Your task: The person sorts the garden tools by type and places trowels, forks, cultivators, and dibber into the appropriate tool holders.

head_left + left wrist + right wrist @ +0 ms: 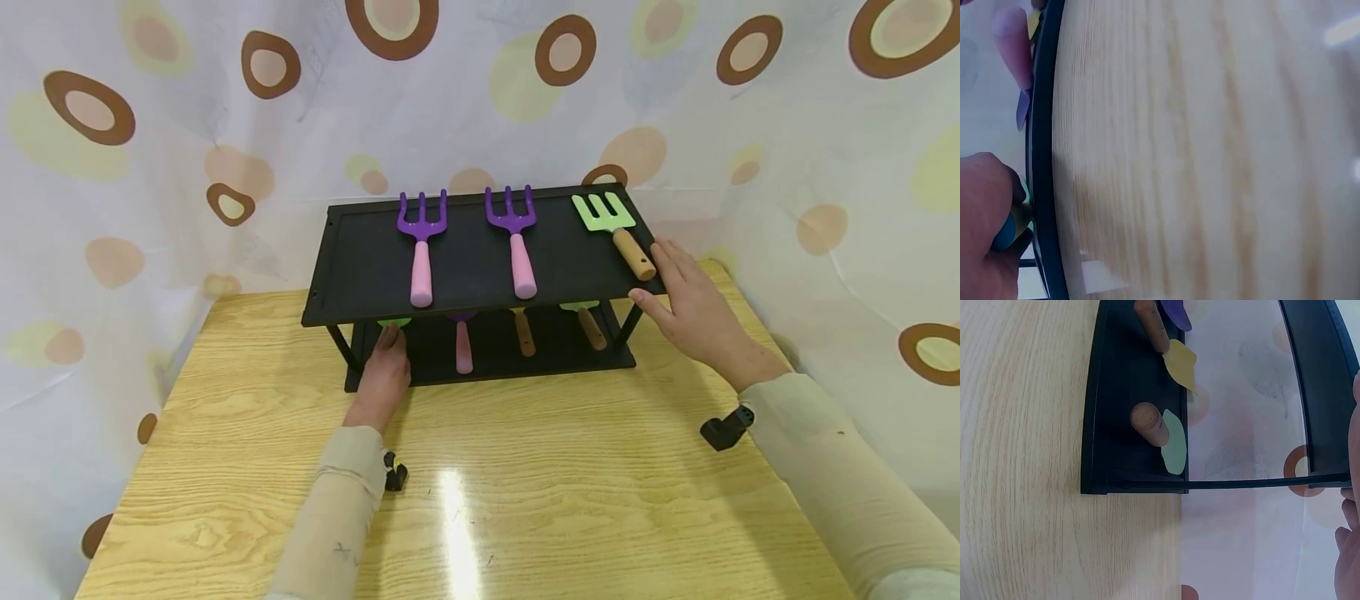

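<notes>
My left hand (386, 375) reaches into the lower tier of a black two-tier rack (360, 258), at its left end. Its fingers curl round the handle (1004, 234) of a garden tool, blue at the end. A bit of that tool's green head (393, 322) shows under the upper shelf; the rest is hidden. My right hand (693, 312) rests on the upper shelf's right front corner, fingers extended, thumb at the front edge. Beside it lies a light green hand fork (606, 213) with a wooden handle.
Two purple hand forks (422, 258) (517, 250) with pink handles lie on the upper shelf. On the lower shelf are a pink-handled tool (464, 346), a yellow trowel (1180, 364) and a green-headed tool (1174, 444). The rack stands on a wooden table (562, 483) against a patterned curtain.
</notes>
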`<state>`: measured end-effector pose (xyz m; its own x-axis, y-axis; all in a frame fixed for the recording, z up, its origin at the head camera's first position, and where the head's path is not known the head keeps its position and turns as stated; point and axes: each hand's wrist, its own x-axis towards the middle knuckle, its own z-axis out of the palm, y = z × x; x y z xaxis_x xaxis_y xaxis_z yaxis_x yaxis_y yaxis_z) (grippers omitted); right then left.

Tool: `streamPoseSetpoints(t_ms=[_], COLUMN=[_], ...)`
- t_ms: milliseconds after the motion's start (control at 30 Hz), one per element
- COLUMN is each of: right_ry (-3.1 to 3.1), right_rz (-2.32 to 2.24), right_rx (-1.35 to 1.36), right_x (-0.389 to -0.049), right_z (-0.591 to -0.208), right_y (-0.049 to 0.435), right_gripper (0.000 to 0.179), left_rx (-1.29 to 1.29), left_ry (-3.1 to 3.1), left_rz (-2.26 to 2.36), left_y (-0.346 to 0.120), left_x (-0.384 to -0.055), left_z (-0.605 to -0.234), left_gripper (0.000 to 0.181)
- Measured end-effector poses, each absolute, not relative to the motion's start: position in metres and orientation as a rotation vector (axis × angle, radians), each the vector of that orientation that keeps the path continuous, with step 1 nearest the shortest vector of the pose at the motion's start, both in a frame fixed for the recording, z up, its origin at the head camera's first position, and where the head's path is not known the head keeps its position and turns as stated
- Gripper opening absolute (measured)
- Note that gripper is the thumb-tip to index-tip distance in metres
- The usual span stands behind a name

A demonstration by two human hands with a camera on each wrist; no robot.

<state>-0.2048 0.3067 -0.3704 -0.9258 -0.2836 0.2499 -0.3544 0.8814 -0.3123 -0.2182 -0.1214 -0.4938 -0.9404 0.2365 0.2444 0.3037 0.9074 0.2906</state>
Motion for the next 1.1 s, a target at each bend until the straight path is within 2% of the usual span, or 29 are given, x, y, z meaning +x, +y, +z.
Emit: streamPoseSetpoints(t_ms=[333, 733, 1100], right_ry=[-2.848, -2.842, -2.844], right_rz=[0.533, 0.532, 0.538], right_rx=[0.492, 0.494, 0.490], right_x=[-0.205, -0.205, -0.205], right_z=[-0.371, -0.370, -0.372], right_y=[0.306, 0.306, 0.308], right_gripper=[0.073, 0.072, 0.072], left_rx=[-0.423, -0.284, -0.316], left_ry=[-2.821, -2.983, -3.001], left_rz=[-0.329, -0.507, -0.632], left_y=[-0.119, -0.124, -0.128], left_x=[-0.220, -0.219, -0.212], left_z=[-0.495, -0.496, -0.485], left_gripper=[0.046, 0.068, 0.073])
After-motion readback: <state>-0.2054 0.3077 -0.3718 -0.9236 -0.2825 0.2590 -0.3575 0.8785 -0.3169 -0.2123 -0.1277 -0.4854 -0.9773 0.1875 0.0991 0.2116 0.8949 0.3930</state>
